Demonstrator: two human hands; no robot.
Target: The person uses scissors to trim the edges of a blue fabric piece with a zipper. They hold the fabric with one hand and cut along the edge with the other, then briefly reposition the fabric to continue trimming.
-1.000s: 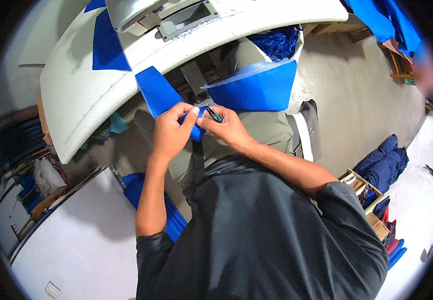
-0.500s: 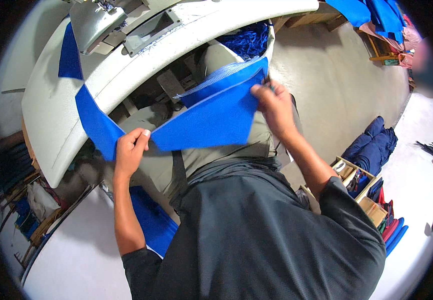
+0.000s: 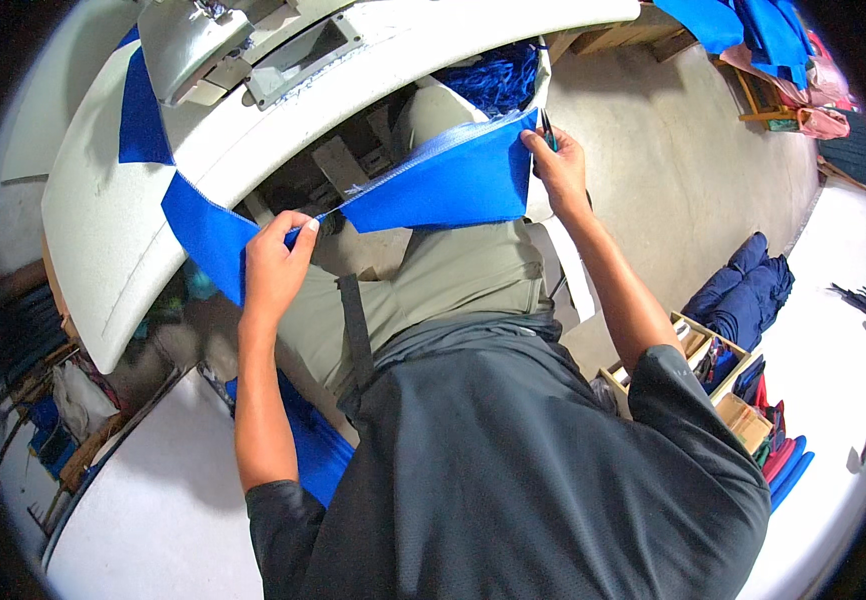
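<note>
A blue fabric piece (image 3: pixel 443 180) with a stitched upper edge stretches between my hands above my lap. My left hand (image 3: pixel 278 258) is closed on its thin linking end and on the neighbouring blue piece (image 3: pixel 203 235). That piece hangs over the white table edge, linked by its corner to another blue piece (image 3: pixel 143 115) on the tabletop. My right hand (image 3: pixel 561 165) pinches the far right corner of the stretched piece. A slim dark tool (image 3: pixel 549 130), seemingly thread snips, sticks up from the same hand; its lower part is hidden by the fingers.
The sewing machine (image 3: pixel 198 50) stands on the curved white table (image 3: pixel 103 270). Blue scraps (image 3: pixel 498 80) fill a white cloth pouch under its edge. To my right are a wooden box (image 3: pixel 693 345) and a dark blue fabric bundle (image 3: pixel 748 285). More blue cloth (image 3: pixel 303 440) lies by my left side.
Both hands have risen slightly, the left also moving right. The stretched fabric has lifted away from me, its stitched edge now along the top. The dark tool shows more clearly in my right hand.
</note>
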